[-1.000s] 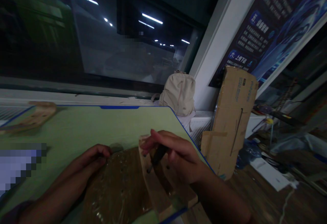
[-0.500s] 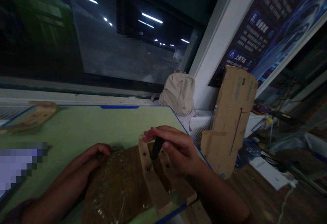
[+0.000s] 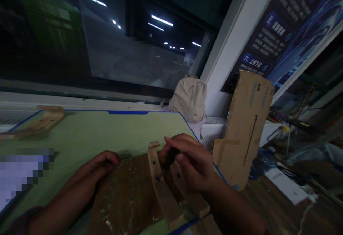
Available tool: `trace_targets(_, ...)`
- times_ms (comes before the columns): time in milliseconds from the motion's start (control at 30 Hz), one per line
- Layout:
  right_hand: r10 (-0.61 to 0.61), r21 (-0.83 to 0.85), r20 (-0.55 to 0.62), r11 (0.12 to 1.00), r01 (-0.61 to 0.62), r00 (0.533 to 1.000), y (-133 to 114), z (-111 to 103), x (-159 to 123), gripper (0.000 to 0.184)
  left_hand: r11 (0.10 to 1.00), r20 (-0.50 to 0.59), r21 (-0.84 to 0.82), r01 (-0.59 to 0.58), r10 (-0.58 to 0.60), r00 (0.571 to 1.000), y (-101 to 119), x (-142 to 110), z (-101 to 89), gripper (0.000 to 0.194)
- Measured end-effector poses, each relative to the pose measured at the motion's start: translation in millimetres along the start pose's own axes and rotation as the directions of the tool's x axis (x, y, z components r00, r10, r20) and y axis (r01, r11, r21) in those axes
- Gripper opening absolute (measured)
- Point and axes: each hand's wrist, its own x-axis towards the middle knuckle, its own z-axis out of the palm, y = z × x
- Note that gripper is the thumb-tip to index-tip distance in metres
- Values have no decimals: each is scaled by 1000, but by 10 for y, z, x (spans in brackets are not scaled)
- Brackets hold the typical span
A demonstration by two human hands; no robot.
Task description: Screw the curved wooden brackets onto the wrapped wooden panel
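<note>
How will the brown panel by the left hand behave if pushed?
The panel is probably stiff: it looks board-like. Its shiny, creased wrap may feel slippery. The curved wooden pieces along its right side might shift with it.

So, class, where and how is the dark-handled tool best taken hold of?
Probably by the handle, coming from above and the right: it is the thick part and leans up that way, while the thin shaft slants down towards a hole in the left wooden strip. The right hand holds it there.

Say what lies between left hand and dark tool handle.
Between left hand and handle, the head view shows a shiny brown panel, then a holed wooden strip.
</note>
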Motion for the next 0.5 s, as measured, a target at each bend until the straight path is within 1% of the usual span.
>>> trace_targets(67,21,-92,-163,995,-37,986,56,13,-35,31,1000,22,-25,18,-17,1000,21,-14,17,18)
trace_targets(100,22,-140,-225,989,-55,974,80,15,-50,25,999,28,-36,24,-23,999,29,-18,26,18)
trace_targets(133,11,-182,-251,982,-58,968,94,11,-60,21,998,30,-47,30,-28,999,35,-19,34,18)
trace_targets(167,-13,-210,-240,977,-38,971,93,4,-63,18,998,26,-57,32,-31,999,36,-17,40,17)
trace_targets(200,-38,-220,-195,976,-6,980,79,-6,-59,19,997,20,-65,32,-31,999,33,-12,44,16)
trace_targets(233,-52,-210,-129,977,24,990,52,-17,-48,26,997,15,-70,30,-29,999,27,-7,46,15)
trace_targets(300,-41,-126,-3,991,41,999,-14,-33,-16,42,997,6,-75,9,-9,1000,11,1,44,13)
trace_targets(367,7,-20,99,1000,-5,995,-58,-35,10,49,998,8,-64,-19,20,1000,3,2,39,13)
trace_targets(400,27,28,126,999,-31,992,-60,-30,13,48,998,9,-57,-30,31,999,6,-1,39,14)
trace_targets(433,48,72,129,996,-57,991,-47,-22,7,46,998,5,-53,-37,37,999,12,-3,40,14)
trace_targets(467,77,108,107,990,-88,991,-21,-13,-7,44,998,-1,-49,-37,37,999,22,-6,45,15)
trace_targets(500,111,133,59,984,-118,992,13,-2,-30,41,998,-9,-47,-37,36,999,34,-6,51,15)
